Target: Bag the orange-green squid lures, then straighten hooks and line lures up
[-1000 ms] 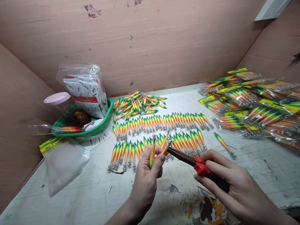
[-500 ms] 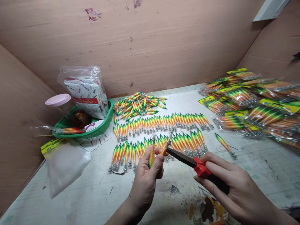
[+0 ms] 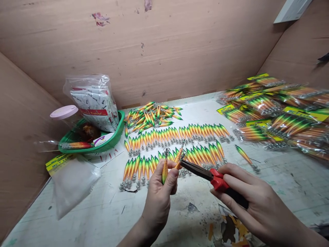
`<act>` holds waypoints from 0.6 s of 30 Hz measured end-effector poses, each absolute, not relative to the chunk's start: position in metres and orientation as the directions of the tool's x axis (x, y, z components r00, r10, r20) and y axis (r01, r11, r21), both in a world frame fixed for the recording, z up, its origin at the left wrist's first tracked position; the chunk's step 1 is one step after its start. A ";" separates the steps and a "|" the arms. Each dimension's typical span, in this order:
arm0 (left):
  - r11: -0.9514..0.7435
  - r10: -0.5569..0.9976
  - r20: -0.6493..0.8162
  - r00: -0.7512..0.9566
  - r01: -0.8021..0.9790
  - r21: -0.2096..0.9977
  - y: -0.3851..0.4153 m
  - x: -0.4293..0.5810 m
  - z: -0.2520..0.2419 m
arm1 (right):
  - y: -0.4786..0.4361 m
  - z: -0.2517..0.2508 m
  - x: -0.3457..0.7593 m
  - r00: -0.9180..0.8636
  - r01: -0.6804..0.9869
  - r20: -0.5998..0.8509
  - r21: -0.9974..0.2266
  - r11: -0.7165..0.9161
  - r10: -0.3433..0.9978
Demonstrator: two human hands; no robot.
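My left hand [image 3: 161, 192] is closed around orange-and-green squid jigs, slim fishing lures with small hook crowns. One jig [image 3: 165, 169] stands up between the fingers, and another jig [image 3: 178, 164] is pinched at the thumb and fingertips. My right hand [image 3: 246, 195] grips red-and-black pliers [image 3: 218, 180]. Their dark jaws reach the end of the pinched jig; whether they are clamped on it I cannot make out. Behind the hands lie a front row of jigs [image 3: 144, 166] and a farther row of jigs [image 3: 161, 135], hooks toward me.
Loose jigs are heaped [image 3: 151, 116] at the back. Bagged jigs with yellow labels [image 3: 290, 125] are piled at right, near a single jig [image 3: 244, 155]. At left, a green basket [image 3: 109, 145] holds packets and a pink-lidded jar [image 3: 63, 112]; an empty labelled bag [image 3: 74, 181] lies before it.
Both hands have shifted very slightly left, with the pliers still at the pinched jig's end. The camera view has moved a little. The laid-out jigs stay in place.
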State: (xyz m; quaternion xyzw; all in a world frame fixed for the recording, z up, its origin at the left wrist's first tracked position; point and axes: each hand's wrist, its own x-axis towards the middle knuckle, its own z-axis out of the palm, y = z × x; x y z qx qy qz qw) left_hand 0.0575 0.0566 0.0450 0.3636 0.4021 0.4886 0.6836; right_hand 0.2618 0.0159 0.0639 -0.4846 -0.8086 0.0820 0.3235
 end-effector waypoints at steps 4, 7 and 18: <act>0.200 0.968 -0.131 0.216 -0.335 0.921 0.056 0.055 0.046 | 0.018 0.069 0.263 -0.371 0.727 0.471 -0.389 0.566 0.800; 0.169 0.974 -0.111 0.197 -0.311 0.935 0.056 0.053 0.047 | 0.020 0.073 0.263 -0.400 0.722 0.496 -0.347 0.598 0.771; 0.321 0.945 -0.230 0.231 -0.534 0.782 0.062 0.057 0.044 | 0.018 0.063 0.265 -0.326 0.683 0.416 -0.517 0.516 0.849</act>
